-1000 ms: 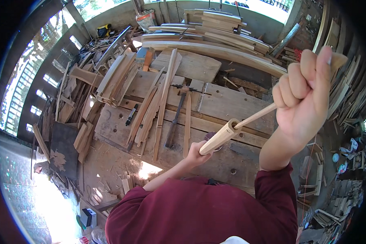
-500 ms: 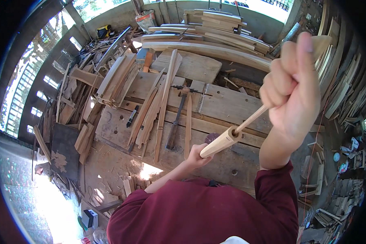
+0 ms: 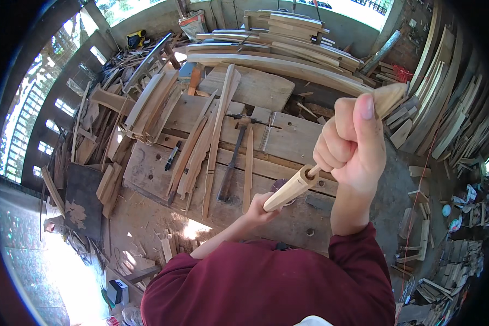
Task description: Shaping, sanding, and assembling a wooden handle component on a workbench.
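Note:
My left hand (image 3: 262,211) is closed round the lower end of a pale, faceted wooden tube (image 3: 291,189), which slants up to the right over the workbench. A dark hole shows at the tube's upper end. Raised at the right, my right hand (image 3: 354,142) grips a wooden rod (image 3: 390,100). Its broad, tapered end sticks out above the fist, while the thin shaft enters the tube's hole. Only a short stretch of shaft shows between fist and tube. How deep it reaches inside is hidden.
Long wood strips (image 3: 218,136), a dark bar clamp (image 3: 234,163) and a black marker (image 3: 173,155) lie on the wooden workbench (image 3: 309,142). Stacked boards (image 3: 277,61) stand behind it. More lumber (image 3: 445,98) leans at the right; offcuts (image 3: 106,187) are piled at the left.
My right hand has come down and left toward the tube, and the rod has slid deeper into the hole. Less shaft shows now. My left hand has stayed nearly in place.

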A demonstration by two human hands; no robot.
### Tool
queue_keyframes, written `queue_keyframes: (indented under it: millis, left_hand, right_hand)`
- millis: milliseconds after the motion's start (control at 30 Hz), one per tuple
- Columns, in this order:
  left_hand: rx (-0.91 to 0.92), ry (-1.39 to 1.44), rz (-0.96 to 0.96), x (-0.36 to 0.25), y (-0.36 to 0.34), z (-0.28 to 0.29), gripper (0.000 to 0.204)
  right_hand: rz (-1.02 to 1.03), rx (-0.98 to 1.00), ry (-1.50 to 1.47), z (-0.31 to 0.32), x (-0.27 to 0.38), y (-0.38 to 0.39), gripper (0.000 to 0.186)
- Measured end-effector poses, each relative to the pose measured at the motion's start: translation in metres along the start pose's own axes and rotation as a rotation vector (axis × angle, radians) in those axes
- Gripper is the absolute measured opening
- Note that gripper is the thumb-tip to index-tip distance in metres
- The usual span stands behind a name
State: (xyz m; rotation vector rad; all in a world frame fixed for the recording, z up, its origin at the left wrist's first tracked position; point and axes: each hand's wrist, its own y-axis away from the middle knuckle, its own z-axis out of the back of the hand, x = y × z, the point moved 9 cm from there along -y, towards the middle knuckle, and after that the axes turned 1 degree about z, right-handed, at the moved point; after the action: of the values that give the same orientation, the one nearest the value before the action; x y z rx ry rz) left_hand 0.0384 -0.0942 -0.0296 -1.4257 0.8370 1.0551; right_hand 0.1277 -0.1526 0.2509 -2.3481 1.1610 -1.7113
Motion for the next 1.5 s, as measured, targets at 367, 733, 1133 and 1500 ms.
queue_keyframes:
  millis: [367, 733, 1133, 1500]
  left_hand:
    - [0.625, 0.405, 0.465, 0.029, 0.004, -0.013, 0.016]
    - [0.868, 0.61, 0.61, -0.005, 0.022, -0.032, 0.024]
    - [-0.136, -0.621, -0.05, -0.065, -0.048, 0.058, 0.012]
    - [0.658, 0.134, 0.527, -0.037, -0.018, 0.0, 0.017]
  right_hand:
    - [-0.057, 0.866, -0.672, -0.033, 0.002, -0.005, 0.048]
    - [0.105, 0.483, -0.574, 0.007, 0.004, -0.021, 0.045]
    - [0.4, -0.189, -0.045, 0.018, 0.019, 0.031, 0.048]
    - [0.212, 0.205, -0.213, 0.0, 0.014, 0.018, 0.05]
